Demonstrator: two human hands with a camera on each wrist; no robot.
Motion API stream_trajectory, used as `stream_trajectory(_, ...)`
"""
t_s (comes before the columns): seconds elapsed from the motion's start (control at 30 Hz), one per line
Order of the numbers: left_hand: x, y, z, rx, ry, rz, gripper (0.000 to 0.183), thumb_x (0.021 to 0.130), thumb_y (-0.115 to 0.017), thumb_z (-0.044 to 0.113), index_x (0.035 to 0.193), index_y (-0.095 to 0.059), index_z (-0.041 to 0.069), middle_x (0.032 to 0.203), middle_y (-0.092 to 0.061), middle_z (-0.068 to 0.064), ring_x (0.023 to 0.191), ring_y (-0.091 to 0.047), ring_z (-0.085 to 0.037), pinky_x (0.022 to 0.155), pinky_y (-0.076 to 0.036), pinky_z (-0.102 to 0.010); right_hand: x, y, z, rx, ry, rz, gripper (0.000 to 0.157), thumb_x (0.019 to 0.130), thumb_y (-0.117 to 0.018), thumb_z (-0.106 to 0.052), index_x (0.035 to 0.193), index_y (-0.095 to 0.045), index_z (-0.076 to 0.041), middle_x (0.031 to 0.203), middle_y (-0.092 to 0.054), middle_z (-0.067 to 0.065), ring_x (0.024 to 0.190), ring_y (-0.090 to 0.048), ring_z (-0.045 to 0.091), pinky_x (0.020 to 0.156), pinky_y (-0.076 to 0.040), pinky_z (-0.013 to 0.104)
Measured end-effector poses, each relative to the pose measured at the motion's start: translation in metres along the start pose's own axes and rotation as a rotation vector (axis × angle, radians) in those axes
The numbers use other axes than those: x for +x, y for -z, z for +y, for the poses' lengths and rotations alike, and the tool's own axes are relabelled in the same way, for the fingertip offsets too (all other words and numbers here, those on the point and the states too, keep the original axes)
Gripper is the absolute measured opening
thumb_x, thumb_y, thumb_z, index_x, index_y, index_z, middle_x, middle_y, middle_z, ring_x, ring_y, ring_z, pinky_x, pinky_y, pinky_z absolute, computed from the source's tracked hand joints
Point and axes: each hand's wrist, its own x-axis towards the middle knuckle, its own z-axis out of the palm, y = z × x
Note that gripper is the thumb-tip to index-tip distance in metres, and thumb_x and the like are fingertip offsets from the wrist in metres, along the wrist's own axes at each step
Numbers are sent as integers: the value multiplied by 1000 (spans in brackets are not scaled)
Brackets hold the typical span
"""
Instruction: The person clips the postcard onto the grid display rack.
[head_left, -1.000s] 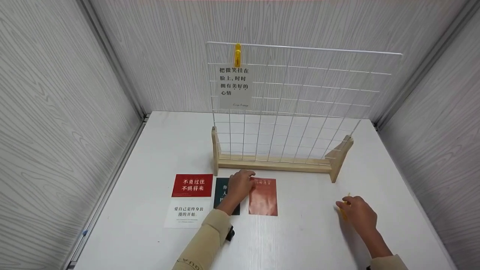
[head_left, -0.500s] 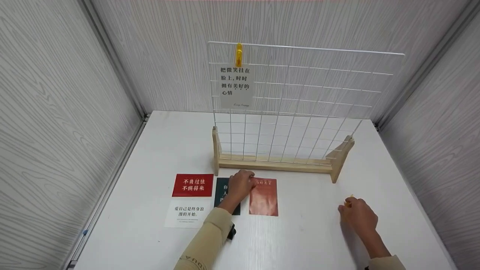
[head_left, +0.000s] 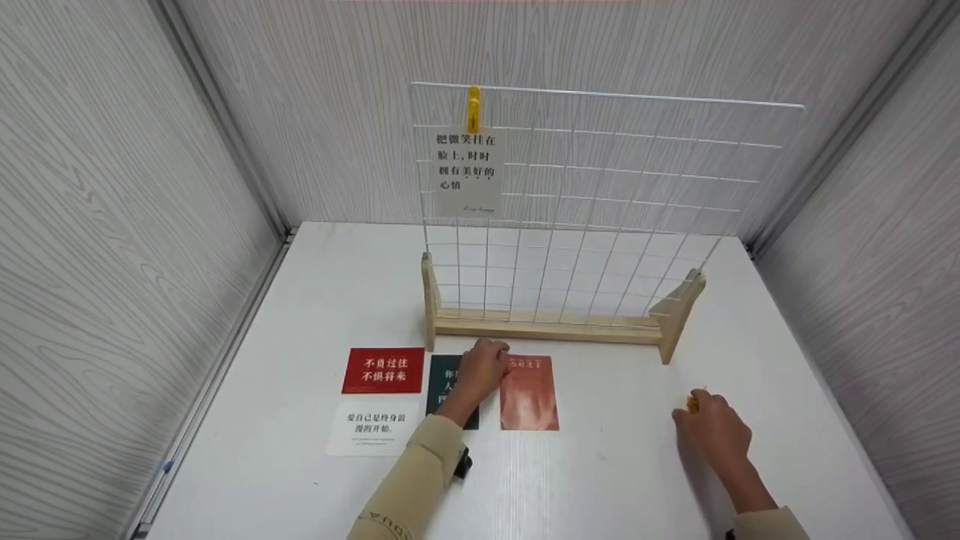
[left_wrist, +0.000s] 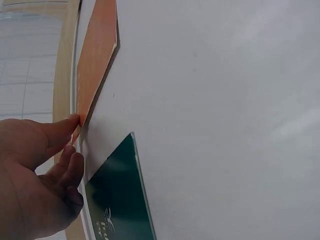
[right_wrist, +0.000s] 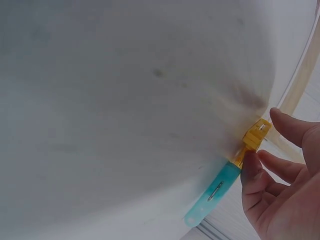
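My left hand (head_left: 484, 369) pinches the upper left corner of an orange-red card (head_left: 529, 393), near the wooden base. In the left wrist view the thumb lies on this card's (left_wrist: 97, 55) corner, and its edge casts a shadow. A dark green card (head_left: 442, 382) lies partly hidden under the left forearm. At the right, my right hand (head_left: 716, 431) pinches a yellow clip (right_wrist: 256, 135) between thumb and fingers, close to the tabletop. A teal clip (right_wrist: 214, 195) lies beside the yellow one in the right wrist view; the hand hides it from the head view.
A white wire grid (head_left: 600, 180) stands upright on a wooden base (head_left: 547, 328). A yellow clip (head_left: 473, 109) fastens a text card (head_left: 469, 174) at its upper left. A red card (head_left: 383, 370) and a white card (head_left: 367, 427) lie at the left. Walls enclose the table.
The fingers of my right hand have closed in on the yellow clip, which shows less below them now. The orange-red card has shifted very slightly right; my left hand stays at its corner.
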Motion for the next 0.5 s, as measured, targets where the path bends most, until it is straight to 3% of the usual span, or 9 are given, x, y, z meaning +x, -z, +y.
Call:
stream_trajectory(0.13,1,3,1,-153,33,-63,29,96,-63,2,125,-66,2,115,-57,-14,103,-60,-25,90,-54,-42,0,-1,-1,2,19,15,53,95,-66,-23,136,-53,9,117,-62,31,99,-64,42,73,-50,53)
stream_trajectory(0.23,1,4,0,-239,42,-70,30,95,-62,-2,124,-66,2,115,-56,-15,105,-60,-27,90,-54,-43,0,-1,-1,29,8,17,52,96,-64,-21,138,-52,8,122,-61,32,104,-63,44,78,-50,56)
stream_trajectory(0.5,3,6,-1,-321,55,-36,31,92,-63,-4,122,-68,0,116,-64,-16,104,-63,-27,87,-55,-41,-2,0,-4,103,20,47,50,97,-64,-22,136,-54,8,129,-58,33,113,-60,46,88,-48,60)
